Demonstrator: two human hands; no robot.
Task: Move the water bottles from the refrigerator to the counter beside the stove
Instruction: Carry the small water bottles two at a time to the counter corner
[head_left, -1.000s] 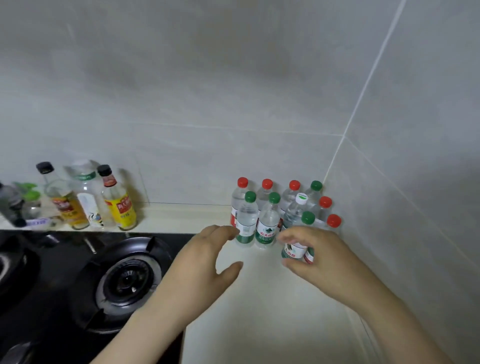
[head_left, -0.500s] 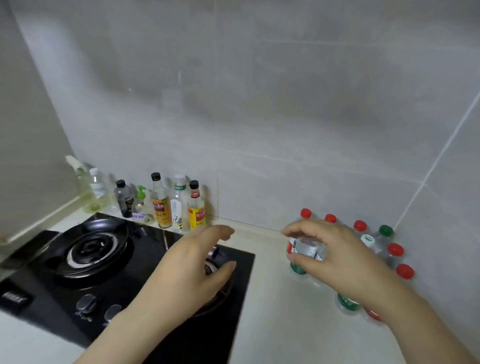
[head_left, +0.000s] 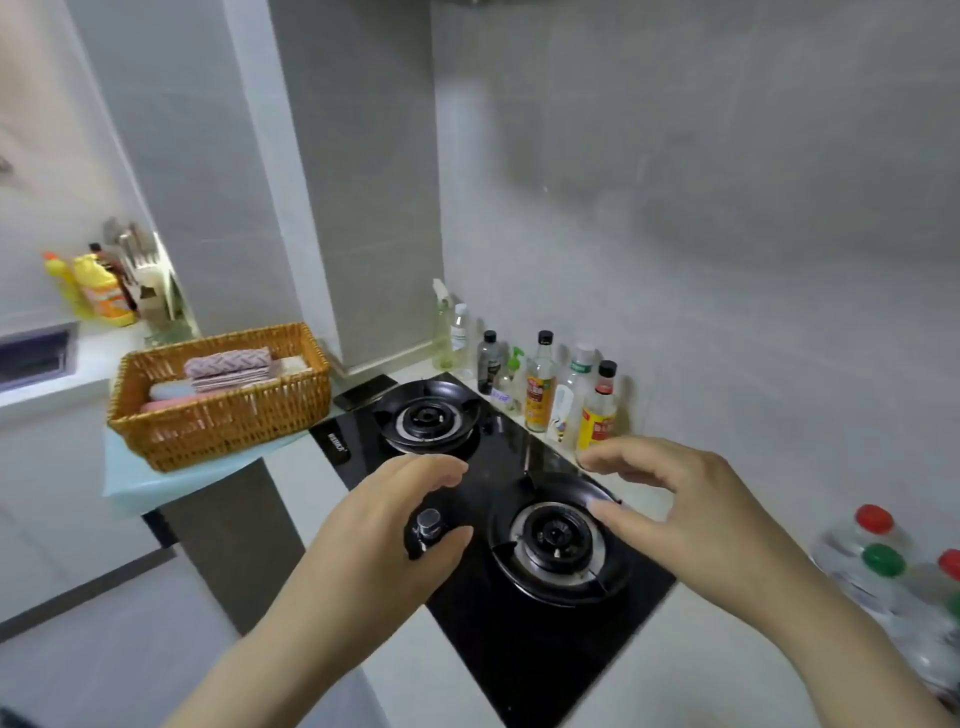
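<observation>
Several clear water bottles (head_left: 878, 571) with red and green caps stand on the pale counter (head_left: 701, 670) at the right edge, partly cut off by the frame. My left hand (head_left: 384, 540) hovers over the black gas stove (head_left: 498, 519), fingers loosely curved, holding nothing. My right hand (head_left: 680, 514) hangs above the stove's right burner (head_left: 556, 540), fingers relaxed and empty, well left of the bottles. The refrigerator is out of view.
A row of condiment bottles (head_left: 540, 389) lines the wall behind the stove. A wicker basket (head_left: 218, 410) with folded cloths sits on a ledge to the left. Yellow cleaning bottles (head_left: 98, 291) stand further back left. Floor shows at lower left.
My right hand has left the bottle it was holding among the group and both hands have come away. The view has swung left, from the bottles to the stove.
</observation>
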